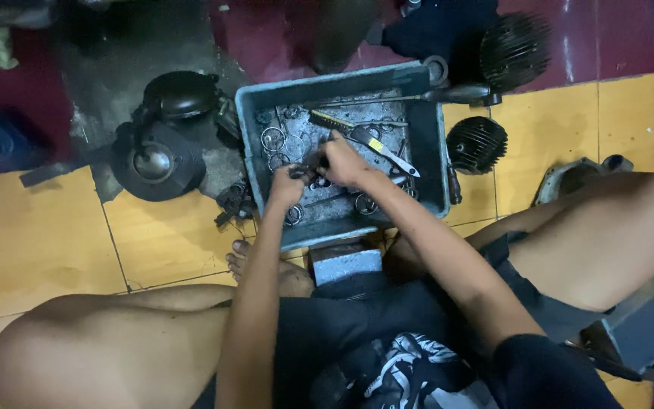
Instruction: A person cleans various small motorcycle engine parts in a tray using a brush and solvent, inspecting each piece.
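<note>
Both hands meet over the grey parts tray [247,113], left hand [288,185] and right hand [346,160] clamped together on a small dark metal part [306,170], while rings [274,140], brush [332,121] and wrench [384,149] lie unsorted.

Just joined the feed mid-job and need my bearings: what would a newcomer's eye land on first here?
Both hands meet over a grey plastic tray on the yellow tiled floor: the left hand and right hand work a small dark part between them, among metal rings and a wire brush. Finned engine cylinders lie right of the tray, and a dark engine casing lies left.
</note>
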